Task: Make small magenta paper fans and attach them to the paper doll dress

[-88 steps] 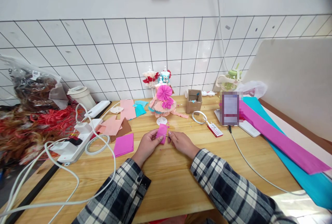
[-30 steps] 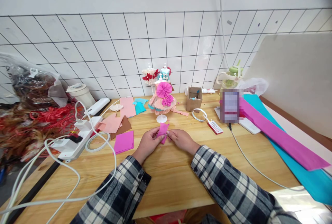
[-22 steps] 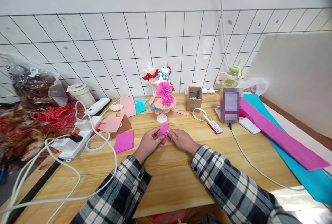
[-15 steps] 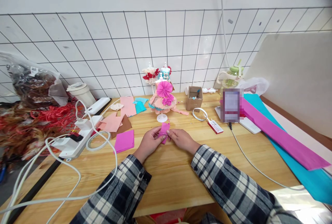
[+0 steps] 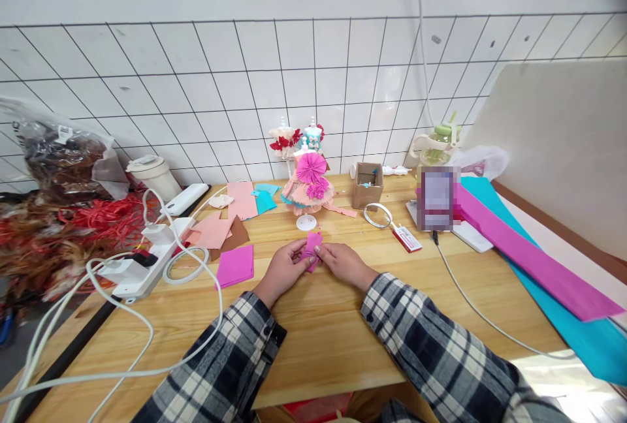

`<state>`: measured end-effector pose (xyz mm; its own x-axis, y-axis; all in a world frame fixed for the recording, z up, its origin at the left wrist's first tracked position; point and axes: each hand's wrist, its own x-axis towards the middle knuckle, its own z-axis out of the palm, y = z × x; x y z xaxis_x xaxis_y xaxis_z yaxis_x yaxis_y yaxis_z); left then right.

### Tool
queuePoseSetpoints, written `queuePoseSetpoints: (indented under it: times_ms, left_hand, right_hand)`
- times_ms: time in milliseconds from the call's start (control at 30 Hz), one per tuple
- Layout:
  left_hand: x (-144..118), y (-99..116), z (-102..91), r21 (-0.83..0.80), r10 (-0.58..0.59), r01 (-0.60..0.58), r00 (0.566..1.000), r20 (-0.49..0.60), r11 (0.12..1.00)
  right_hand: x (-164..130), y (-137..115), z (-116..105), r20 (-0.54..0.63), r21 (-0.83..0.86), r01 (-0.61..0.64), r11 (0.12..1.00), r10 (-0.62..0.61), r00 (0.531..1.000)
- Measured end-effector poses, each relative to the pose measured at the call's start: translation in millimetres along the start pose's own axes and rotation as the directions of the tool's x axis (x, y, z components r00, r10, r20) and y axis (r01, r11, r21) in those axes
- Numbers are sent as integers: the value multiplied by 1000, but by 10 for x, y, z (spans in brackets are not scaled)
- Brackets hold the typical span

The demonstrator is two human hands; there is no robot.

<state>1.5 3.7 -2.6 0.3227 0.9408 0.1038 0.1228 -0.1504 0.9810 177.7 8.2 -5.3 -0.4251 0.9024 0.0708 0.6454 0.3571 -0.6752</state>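
Over the middle of the wooden table [image 5: 318,344], my left hand [image 5: 283,268] and my right hand [image 5: 344,262] pinch a small piece of magenta crepe paper [image 5: 311,245] between their fingertips. The paper looks gathered and crumpled between my thumbs. Just beyond it lies a small white disc [image 5: 307,221], and behind that stands a paper-dress doll [image 5: 309,188] with a magenta fan rosette. Both my sleeves are black-and-white plaid.
A magenta paper square [image 5: 235,265], peach and brown sheets [image 5: 215,232] and a tape ring [image 5: 185,264] lie left. A power strip [image 5: 142,258] with white cables sits far left. A cardboard box [image 5: 368,185], a wire loop [image 5: 377,215], a phone [image 5: 437,200] and long magenta and teal rolls [image 5: 533,266] are right.
The magenta paper has become more bunched between my fingers, and my hands have edged slightly closer together. The view has shifted a little; the rest of the table is unchanged.
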Motion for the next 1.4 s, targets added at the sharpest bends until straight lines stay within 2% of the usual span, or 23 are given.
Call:
queuePoseSetpoints:
  times_ms: [833, 1133, 1400]
  left_hand:
    - [-14, 13, 35, 1, -28, 28, 999, 47, 1000]
    - [-8, -26, 25, -65, -20, 26, 996, 88, 998]
    - [2, -16, 11, -70, -19, 23, 998, 55, 997]
  right_hand:
    - [1, 6, -2, 25, -1, 7, 1000, -7, 1000]
    - [0, 2, -9, 31, 18, 15, 1000, -16, 999]
    - [5, 20, -7, 28, 34, 24, 999, -25, 999]
